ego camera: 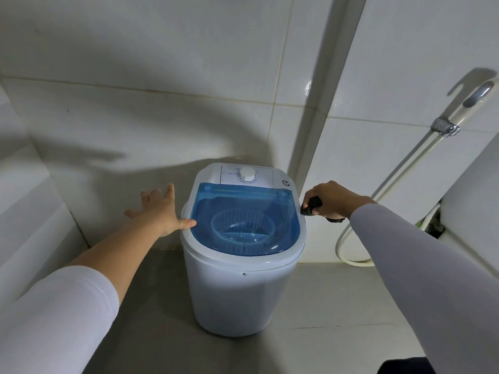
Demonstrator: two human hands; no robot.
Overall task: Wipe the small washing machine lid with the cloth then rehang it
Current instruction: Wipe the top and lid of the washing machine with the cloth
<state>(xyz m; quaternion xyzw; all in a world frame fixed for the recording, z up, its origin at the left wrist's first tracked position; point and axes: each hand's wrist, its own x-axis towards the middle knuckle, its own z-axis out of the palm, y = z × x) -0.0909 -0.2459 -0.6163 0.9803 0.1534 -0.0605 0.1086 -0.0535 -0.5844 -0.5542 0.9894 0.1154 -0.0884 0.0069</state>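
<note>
The left hand (159, 209) is flat and open on the left side. Its fingers (145, 197) are spread wide apart, and the thumb touches the left edge of the lid (243, 209). The arm wears a white sleeve (62, 306) pushed up above the wrist.

In the middle stands the small washing machine (243, 287) on the gray floor (151, 306), close to the far tiled wall (162, 76). Its body is white and round like a bucket. The lid is see-through blue, straight at the far edge and curved at the near edge, and it lies shut on top. Through it shows a round basket (243, 225) with little slots. Behind the lid sits 1 white round knob (247, 174) on a white panel.

The right hand (332, 201) is just beside the right edge of the lid. Its fingers are curled tight around something dark, maybe the cloth (313, 206), but it is too small to tell.

On the far right a white hose (348, 247) hangs from a sprayer (445, 125) on the wall.
</note>
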